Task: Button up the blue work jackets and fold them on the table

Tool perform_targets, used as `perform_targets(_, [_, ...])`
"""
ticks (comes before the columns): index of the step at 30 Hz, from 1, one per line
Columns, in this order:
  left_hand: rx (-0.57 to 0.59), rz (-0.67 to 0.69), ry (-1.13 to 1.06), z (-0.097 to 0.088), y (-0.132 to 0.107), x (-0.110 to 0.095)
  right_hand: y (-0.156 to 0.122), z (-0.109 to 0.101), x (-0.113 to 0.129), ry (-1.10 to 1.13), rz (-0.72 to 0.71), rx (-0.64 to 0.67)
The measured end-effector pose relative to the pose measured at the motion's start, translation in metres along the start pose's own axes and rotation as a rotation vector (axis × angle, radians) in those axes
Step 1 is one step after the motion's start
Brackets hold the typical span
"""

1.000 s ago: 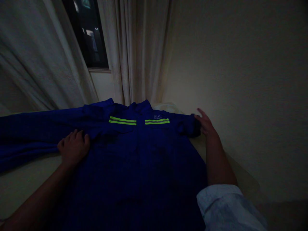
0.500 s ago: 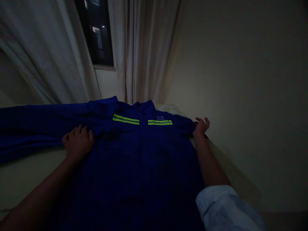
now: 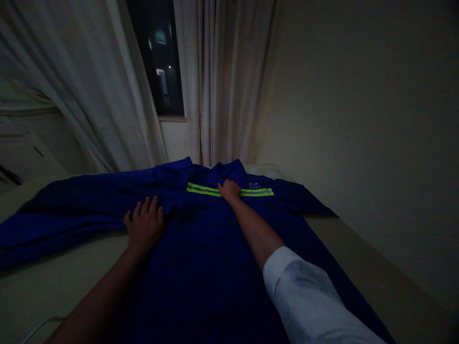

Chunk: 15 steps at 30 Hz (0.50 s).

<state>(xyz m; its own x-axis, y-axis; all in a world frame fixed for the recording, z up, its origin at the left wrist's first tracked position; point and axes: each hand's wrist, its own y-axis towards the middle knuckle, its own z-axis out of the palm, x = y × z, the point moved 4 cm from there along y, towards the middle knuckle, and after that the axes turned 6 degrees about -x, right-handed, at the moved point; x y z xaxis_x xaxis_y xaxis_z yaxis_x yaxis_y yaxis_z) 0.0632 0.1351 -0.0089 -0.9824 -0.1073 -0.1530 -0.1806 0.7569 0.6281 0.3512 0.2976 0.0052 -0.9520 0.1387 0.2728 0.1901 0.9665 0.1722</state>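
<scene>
Fingers (image 3: 146, 206) spreading wide, your left hand (image 3: 144, 227) is pressing on the blue work shirt (image 3: 201, 267) at 11 o'clock, while your right hand (image 3: 228, 190), bunched narrow, is resting on its reflective stripe (image 3: 204, 189) at 12, any grip unclear. Your shirt is lying across a pale surface (image 3: 53, 272).

a dark window (image 3: 158, 57) flanked by pale gathered curtains (image 3: 222, 81), small lights seen through the glass, a narrow sill (image 3: 172, 118) set below it, a plain beige wall (image 3: 362, 124) dimly lit, a pale flat surface (image 3: 394, 267) placed along the wall
</scene>
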Motion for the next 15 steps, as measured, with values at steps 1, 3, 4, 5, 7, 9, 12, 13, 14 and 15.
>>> perform_targets(1, [-0.003,0.044,-0.012,-0.001,0.000,-0.001,0.004,0.003,-0.001,-0.001,0.017,0.003])
perform_targets(3, [-0.004,0.159,-0.042,-0.003,0.003,-0.007,0.010,0.007,-0.005,0.002,0.023,0.007])
perform_targets(4, [-0.003,0.222,-0.058,-0.004,0.007,-0.013,0.013,0.008,-0.007,0.000,0.022,0.012])
perform_targets(5, [0.002,0.285,-0.075,-0.003,0.012,-0.022,0.015,0.009,-0.008,-0.004,0.019,0.018])
perform_targets(7, [0.029,0.411,-0.111,0.001,0.025,-0.046,0.019,0.010,-0.009,-0.018,0.006,0.028])
perform_targets(9, [0.066,0.506,-0.135,0.012,0.039,-0.075,0.022,0.010,-0.008,-0.034,-0.011,0.032])
perform_targets(12, [0.172,0.509,-0.115,0.040,0.052,-0.107,0.025,0.009,-0.011,-0.052,-0.021,0.037])
perform_targets(13, [0.227,0.478,-0.103,0.051,0.054,-0.112,0.025,0.010,-0.014,-0.056,-0.016,0.043])
perform_targets(14, [0.281,0.445,-0.096,0.060,0.054,-0.114,0.025,0.010,-0.017,-0.059,-0.009,0.056])
perform_targets(15, [0.328,0.419,-0.092,0.068,0.053,-0.113,0.026,0.012,-0.021,-0.060,-0.002,0.074])
